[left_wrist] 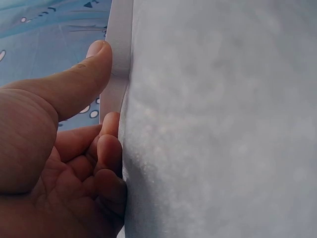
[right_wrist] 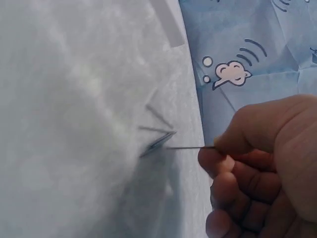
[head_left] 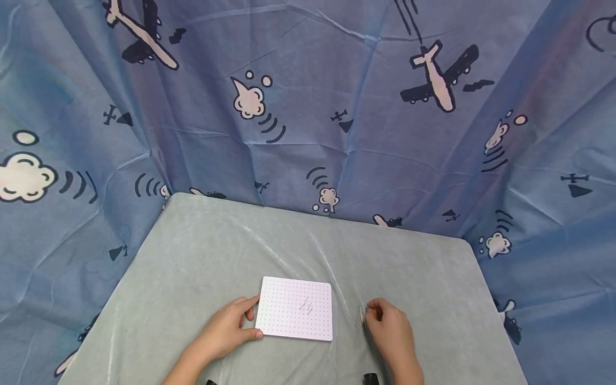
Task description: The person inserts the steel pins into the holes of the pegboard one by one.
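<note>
A white pegboard [head_left: 293,326] with rows of small holes lies flat on the table. My left hand [head_left: 230,327] rests at the board's left side, thumb at the near left corner and index finger against the edge farther up. The left wrist view shows that thumb [left_wrist: 94,69] beside the board's side wall [left_wrist: 119,59], the other fingers bent below. To the right of the board, my right hand [head_left: 391,326] pinches a thin metal pin [right_wrist: 188,147] between thumb and index finger. A few similar loose pins [right_wrist: 157,145] lie on the cloth by its tip.
Several thin dark pins [head_left: 306,306] show on the right half of the board. Grey-green cloth [head_left: 202,246] covers the table. A blue curtain printed with planes [head_left: 298,160] hangs behind and at both sides. A small black object [head_left: 370,378] shows at the near edge.
</note>
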`<state>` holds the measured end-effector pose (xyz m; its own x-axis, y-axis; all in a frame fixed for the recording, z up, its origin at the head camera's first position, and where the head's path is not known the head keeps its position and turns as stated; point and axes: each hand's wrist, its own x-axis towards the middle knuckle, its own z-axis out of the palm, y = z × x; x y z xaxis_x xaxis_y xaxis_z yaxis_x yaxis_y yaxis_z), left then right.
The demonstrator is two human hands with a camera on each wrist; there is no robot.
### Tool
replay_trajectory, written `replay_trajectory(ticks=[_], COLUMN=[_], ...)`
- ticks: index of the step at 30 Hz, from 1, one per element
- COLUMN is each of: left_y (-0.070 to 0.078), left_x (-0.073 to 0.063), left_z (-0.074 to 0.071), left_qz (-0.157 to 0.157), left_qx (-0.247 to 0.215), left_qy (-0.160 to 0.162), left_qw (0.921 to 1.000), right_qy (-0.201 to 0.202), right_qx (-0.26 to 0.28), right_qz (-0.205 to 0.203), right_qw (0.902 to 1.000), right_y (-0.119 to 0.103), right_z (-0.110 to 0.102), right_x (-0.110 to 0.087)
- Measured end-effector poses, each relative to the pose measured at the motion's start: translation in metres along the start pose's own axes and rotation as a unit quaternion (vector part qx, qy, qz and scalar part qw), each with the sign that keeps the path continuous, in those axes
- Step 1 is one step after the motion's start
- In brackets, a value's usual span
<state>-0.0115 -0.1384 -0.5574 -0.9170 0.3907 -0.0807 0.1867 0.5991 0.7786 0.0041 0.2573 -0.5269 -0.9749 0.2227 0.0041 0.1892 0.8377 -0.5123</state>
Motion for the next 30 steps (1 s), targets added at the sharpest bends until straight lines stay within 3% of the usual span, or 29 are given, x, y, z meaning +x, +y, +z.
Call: replay_trajectory(ticks=[7,12,16,22,25,30], left_y=[0.0,0.001,0.0,-0.002,-0.002,-0.003], left_x=[-0.001,0.0,0.0,-0.001,-0.001,-0.001], left_z=[-0.001,-0.001,-0.001,-0.001,-0.001,-0.001], left_qz=[-0.001,-0.003,-0.002,0.002,0.005,0.013], left_qx=[0.001,-0.001,-0.001,-0.002,-0.001,0.002], left_qy=[-0.003,-0.003,-0.004,-0.002,0.0,0.002], left_qw=[1.0,1.0,1.0,1.0,1.0,0.9999], right_qy=[0.02,0.051,0.077,0.116,0.114,0.1], right_qx=[0.044,0.088,0.105,0.085,0.09,0.068], right_qz=[-0.051,-0.12,-0.195,-0.307,-0.325,-0.323], right_qw=[0.9976,0.9875,0.9721,0.9408,0.9344,0.9387], right_y=[-0.016,-0.031,-0.044,-0.058,-0.063,-0.069], right_z=[-0.004,-0.003,0.002,0.014,0.018,0.026], right_x=[0.002,0.0,-0.003,-0.005,-0.005,-0.006])
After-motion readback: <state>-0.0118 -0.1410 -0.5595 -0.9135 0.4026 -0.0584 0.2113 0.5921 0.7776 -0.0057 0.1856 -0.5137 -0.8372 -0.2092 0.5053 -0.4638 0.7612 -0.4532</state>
